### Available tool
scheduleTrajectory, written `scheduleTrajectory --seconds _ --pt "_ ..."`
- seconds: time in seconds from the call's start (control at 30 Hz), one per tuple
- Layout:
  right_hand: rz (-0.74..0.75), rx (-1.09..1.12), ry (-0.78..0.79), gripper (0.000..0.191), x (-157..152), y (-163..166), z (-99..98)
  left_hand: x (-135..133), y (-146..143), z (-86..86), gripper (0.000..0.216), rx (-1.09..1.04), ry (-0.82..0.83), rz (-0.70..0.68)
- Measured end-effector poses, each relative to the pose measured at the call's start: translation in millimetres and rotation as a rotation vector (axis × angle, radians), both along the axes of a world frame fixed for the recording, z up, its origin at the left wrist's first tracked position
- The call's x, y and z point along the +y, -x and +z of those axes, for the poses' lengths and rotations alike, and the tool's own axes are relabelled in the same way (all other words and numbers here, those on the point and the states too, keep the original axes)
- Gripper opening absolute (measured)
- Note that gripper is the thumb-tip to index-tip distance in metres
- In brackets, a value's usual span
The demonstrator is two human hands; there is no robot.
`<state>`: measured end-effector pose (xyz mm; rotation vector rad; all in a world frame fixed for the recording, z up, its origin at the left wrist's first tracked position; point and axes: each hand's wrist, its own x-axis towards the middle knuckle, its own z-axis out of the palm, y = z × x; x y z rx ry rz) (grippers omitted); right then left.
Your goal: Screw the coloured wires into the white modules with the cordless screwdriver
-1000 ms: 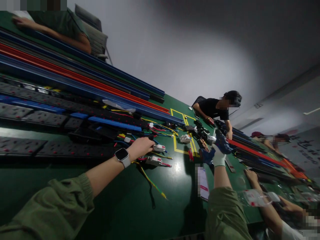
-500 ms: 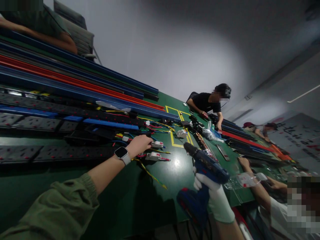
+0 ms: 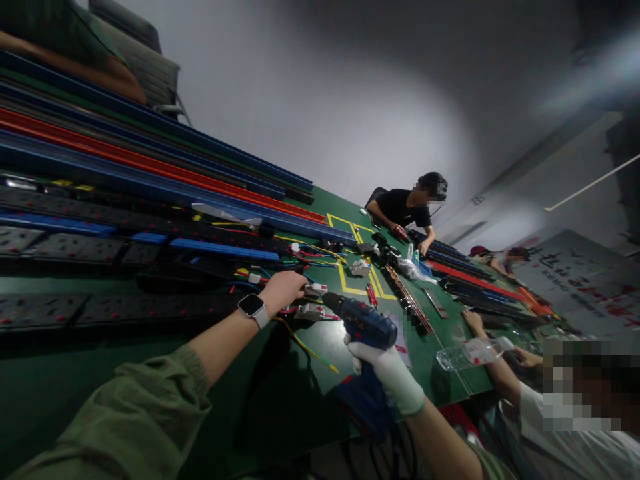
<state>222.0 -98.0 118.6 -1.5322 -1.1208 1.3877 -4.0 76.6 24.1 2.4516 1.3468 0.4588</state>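
Gripping the blue drill (image 3: 371, 325) in your gloved right hand (image 3: 389, 372), tip near the white breaker (image 3: 317, 289). Your left hand (image 3: 283, 291) pinches that breaker.

You have a green table (image 3: 336, 202) running diagonally from the left edge of the frame towards the right. At upper left, you see blue rails (image 3: 160, 187) and an orange rail (image 3: 160, 162) lying roughly parallel. Below them, at left, lie socket strips (image 3: 150, 310) with red details. At centre, note the white module (image 3: 310, 311) and a yellow-green wire (image 3: 313, 353). Right of centre, yellow tape (image 3: 353, 291) marks the surface; a second white module (image 3: 360, 268) and copper-coloured strips (image 3: 407, 300) lie there.
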Motion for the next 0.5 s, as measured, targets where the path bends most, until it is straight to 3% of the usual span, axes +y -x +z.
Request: scheduleTrajectory --seconds 0.5 --pt "0.040 -0.177 0.015 0.051 -1.2 7.0 -20.6 1.4 -2.3 -6.5 0.023 0.010 -0.004 0.014"
